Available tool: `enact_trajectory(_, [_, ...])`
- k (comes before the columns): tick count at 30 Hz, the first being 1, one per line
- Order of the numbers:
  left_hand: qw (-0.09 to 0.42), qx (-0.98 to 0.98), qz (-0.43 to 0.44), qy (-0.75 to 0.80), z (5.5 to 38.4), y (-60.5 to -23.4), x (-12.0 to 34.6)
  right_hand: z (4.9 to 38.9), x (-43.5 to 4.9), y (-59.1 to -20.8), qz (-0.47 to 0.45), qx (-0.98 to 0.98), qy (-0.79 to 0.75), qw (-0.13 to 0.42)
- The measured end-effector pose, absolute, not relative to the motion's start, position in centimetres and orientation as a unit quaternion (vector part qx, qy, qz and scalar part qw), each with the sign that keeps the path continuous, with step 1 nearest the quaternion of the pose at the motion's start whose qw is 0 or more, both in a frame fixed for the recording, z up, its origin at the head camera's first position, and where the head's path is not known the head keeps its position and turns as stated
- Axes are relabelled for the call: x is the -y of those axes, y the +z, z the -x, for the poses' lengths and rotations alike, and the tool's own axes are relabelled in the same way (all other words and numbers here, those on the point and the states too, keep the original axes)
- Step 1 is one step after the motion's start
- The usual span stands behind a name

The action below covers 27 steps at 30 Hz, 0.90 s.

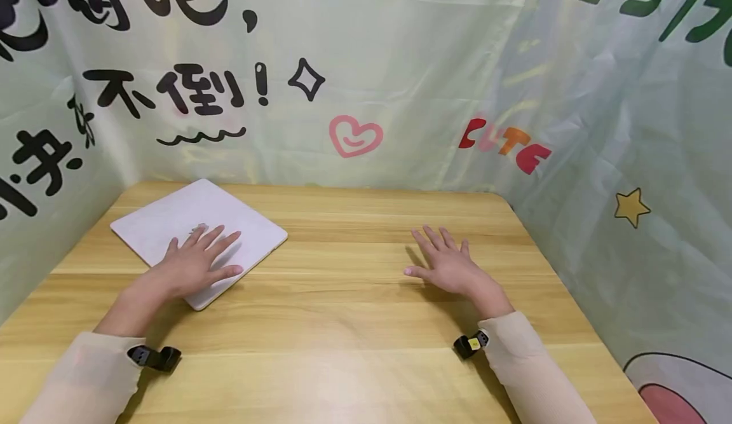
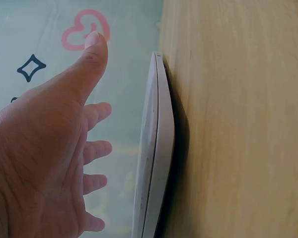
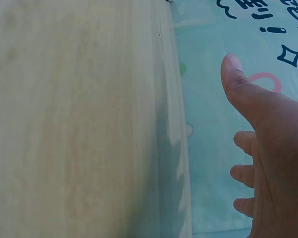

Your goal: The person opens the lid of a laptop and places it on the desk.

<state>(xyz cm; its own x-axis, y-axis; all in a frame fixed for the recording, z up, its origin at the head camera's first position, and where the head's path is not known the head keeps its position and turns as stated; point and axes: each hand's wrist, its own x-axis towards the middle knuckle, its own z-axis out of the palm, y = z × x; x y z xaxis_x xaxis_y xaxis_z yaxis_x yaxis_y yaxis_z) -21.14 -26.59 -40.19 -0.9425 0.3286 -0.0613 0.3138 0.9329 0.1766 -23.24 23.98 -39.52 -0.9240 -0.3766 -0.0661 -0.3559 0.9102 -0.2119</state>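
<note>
A closed, pale laptop [image 1: 197, 205] lies at an angle on the left of the wooden table, a small mark on its lid partly hidden by fingers. Over the lid, my left hand [image 1: 189, 270] is spread with fingers straight and holds nothing. A gap shows between that palm and the laptop's edge [image 2: 161, 124] in the left wrist view. On the other side, my right hand [image 1: 448, 266] hovers above bare wood, fingers extended and thumb out to the side. Its shadow falls on the tabletop beneath it.
The wooden table [image 1: 343, 309] runs back to a pale green printed cloth [image 1: 412, 81], which hangs behind it and along both sides. Black wrist devices [image 1: 154, 358] sit at the cuffs of both light sleeves.
</note>
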Motion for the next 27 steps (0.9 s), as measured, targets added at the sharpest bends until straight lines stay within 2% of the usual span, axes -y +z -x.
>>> enact_trajectory(16, [0.048,-0.982,-0.163,0.082,21.4,-40.1,26.8,22.9,-23.4,-39.7,0.210,-0.970,-0.109,0.056])
enact_trajectory(27, [0.046,-0.982,-0.161,0.091,22.4,-40.0,28.5,23.3,-19.0,-38.4,0.252,-0.950,-0.178,0.051])
